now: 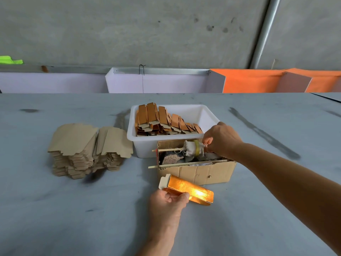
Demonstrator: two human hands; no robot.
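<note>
My left hand (168, 201) pinches a shiny gold folded carton (190, 189) just above the grey table, in front of a small cardboard box (197, 172). My right hand (220, 139) reaches over that box and pinches the end of a cloth-wrapped dauber (192, 148) bound with yellow tape. The dauber lies on a thin wooden stick across the box top. A second stick (186, 164) crosses the box nearer to me. Dark grey material fills the box.
A white plastic tub (145, 145) behind the cardboard box holds several folded gold cartons (164, 121). A stack of flat brown carton blanks (86, 148) lies to the left. White and orange panels stand along the table's far edge.
</note>
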